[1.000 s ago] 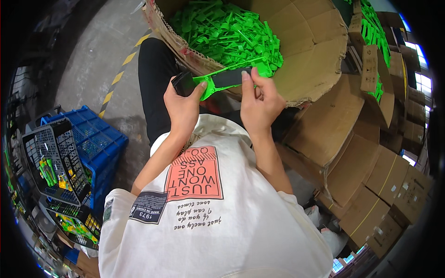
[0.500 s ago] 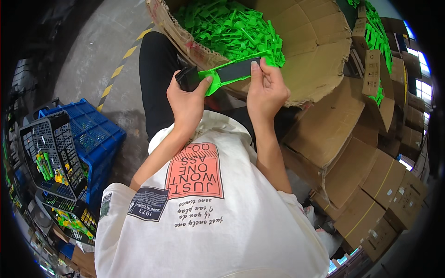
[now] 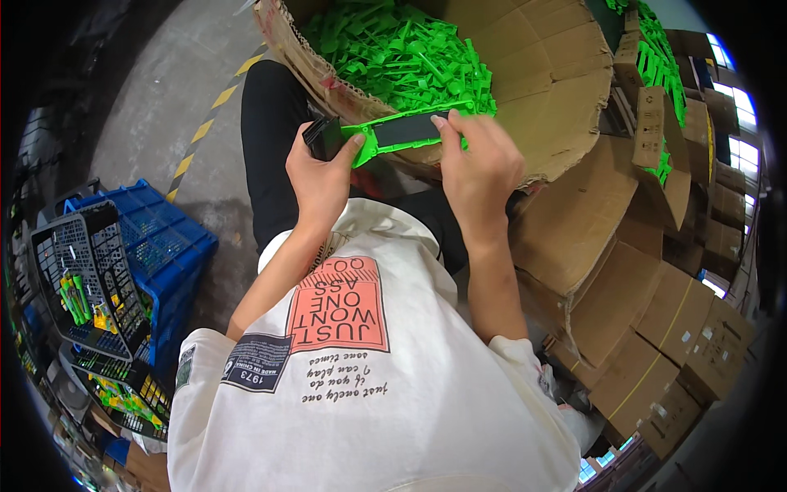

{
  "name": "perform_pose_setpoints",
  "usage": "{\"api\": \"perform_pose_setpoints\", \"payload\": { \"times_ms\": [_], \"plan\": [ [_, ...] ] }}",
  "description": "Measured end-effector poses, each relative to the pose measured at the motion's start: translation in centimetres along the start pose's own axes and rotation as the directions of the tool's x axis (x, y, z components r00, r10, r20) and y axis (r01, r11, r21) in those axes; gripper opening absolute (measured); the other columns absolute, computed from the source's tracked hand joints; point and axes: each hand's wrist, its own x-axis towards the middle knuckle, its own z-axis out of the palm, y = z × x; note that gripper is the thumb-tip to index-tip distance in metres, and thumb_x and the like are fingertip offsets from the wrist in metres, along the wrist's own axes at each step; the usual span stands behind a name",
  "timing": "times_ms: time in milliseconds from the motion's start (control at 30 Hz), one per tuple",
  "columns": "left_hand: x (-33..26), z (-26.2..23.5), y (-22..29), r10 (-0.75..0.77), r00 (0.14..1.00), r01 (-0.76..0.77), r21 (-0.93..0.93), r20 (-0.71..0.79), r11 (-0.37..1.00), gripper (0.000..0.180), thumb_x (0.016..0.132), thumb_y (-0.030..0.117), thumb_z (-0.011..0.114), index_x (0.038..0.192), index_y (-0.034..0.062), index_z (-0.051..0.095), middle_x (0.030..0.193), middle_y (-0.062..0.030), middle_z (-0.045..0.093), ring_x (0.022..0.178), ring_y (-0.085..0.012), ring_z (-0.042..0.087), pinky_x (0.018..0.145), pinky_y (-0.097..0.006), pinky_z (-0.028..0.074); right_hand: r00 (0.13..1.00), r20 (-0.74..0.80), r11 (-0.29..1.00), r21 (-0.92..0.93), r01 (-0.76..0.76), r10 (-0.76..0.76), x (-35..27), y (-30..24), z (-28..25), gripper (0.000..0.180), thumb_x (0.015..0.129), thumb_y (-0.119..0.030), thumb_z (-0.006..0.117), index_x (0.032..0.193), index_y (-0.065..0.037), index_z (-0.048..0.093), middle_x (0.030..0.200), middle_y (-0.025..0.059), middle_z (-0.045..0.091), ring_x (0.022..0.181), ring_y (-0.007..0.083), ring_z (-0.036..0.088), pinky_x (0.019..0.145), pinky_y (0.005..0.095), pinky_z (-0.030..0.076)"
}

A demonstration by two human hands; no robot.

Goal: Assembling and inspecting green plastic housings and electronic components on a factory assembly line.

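A long bright green plastic frame [image 3: 366, 148] is held up over my lap, at the near edge of a big cardboard box. Set into its opening is a flat dark rectangular panel [image 3: 405, 130]. My left hand [image 3: 320, 180] grips the frame's left end under the thumb and also holds a small stack of black flat pieces [image 3: 323, 138]. My right hand [image 3: 485, 168] is closed at the frame's other end, with thumb and bent fingers pressed to the panel's right edge; the fingertips are partly hidden.
The large cardboard box [image 3: 553, 82] ahead holds a heap of green plastic parts [image 3: 402, 61]. Stacked cartons [image 3: 639, 385] line the right side. At left stand a blue crate [image 3: 176, 230] and black baskets [image 3: 86, 279] with green and yellow items. Yellow-black floor tape [image 3: 205, 123] runs beyond.
My right hand has rolled over, its knuckles now higher and its fingers bent more over the panel's right end. The frame has shifted slightly left and lies more level.
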Motion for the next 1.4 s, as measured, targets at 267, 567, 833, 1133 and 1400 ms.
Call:
{"api": "perform_pose_setpoints", "payload": {
  "times_ms": [267, 567, 833, 1133, 1400],
  "plan": [
    [0.8, -0.3, -0.7, 0.139, 0.99, -0.139, 0.035, 0.01, 0.99, 0.021, 0.078, 0.005, 0.077, 0.09, 0.0012, 0.06, 0.079, 0.0018, 0.06, 0.071, -0.0057, 0.053, 0.067, -0.022, 0.046, 0.768, 0.52, 0.904, -0.018, -0.427, 0.373, 4.3, 2.5, -2.5, 0.045, 0.07, -0.035, 0.082, 0.093, -0.002, 0.061, 0.062, 0.0088, 0.056, 0.058, 0.0261, 0.057, 0.057, 0.0404, 0.044],
    [0.8, -2.2, 2.2, -0.025, 0.997, 0.009, 0.19, 0.08, 0.982, 0.023, 0.076, 0.008, 0.077, 0.093, -0.0006, 0.064, 0.078, -0.0026, 0.064, 0.07, -0.0069, 0.057, 0.061, -0.023, 0.046, 0.784, 0.56, 0.927, 0.073, -0.368, 0.267, 3.7, 2.5, -2.1, 0.039, 0.071, -0.028, 0.083, 0.066, 0.0, 0.056, 0.052, -0.0002, 0.041, 0.05, 0.0093, 0.035, 0.045, 0.0309, 0.029],
    [1.5, -3.6, 3.5, -0.252, 0.892, 0.407, -0.424, 0.376, 0.809, 0.042, 0.081, 0.007, 0.069, 0.119, -0.0021, 0.053, 0.089, -0.008, 0.063, 0.07, -0.0178, 0.065, 0.053, -0.027, 0.047, 0.717, 0.573, 0.675, 0.347, -0.651, 0.396, 1.7, 3.5, -1.5, 0.026, 0.076, -0.023, 0.079, 0.079, 0.0, 0.066, 0.055, 0.0022, 0.055, 0.05, 0.0068, 0.044, 0.047, 0.0299, 0.036],
    [1.0, -0.7, 3.8, -0.017, 0.993, 0.01, 0.055, 0.12, 0.998, 0.044, 0.072, 0.005, 0.081, 0.109, 0.0007, 0.059, 0.083, -0.0042, 0.066, 0.066, -0.0068, 0.059, 0.053, -0.022, 0.048, 0.823, 0.401, 0.846, 0.181, -0.502, 0.402, 0.7, 0.2, -2.9, 0.031, 0.076, -0.026, 0.08, 0.084, 0.001, 0.067, 0.052, 0.0083, 0.051, 0.046, 0.0143, 0.042, 0.046, 0.0315, 0.036],
    [1.7, -1.6, 4.8, 0.031, 0.971, 0.05, -0.33, 0.235, 0.943, 0.058, 0.069, 0.003, 0.082, 0.121, -0.0003, 0.055, 0.106, -0.0116, 0.062, 0.071, -0.0095, 0.059, 0.053, -0.021, 0.048, 0.85, 0.338, 0.83, 0.256, -0.495, 0.403, -0.3, 1.2, -2.8, 0.037, 0.075, -0.03, 0.081, 0.083, 0.002, 0.065, 0.052, 0.0147, 0.052, 0.045, 0.0196, 0.045, 0.048, 0.0335, 0.04]
  ]
}}
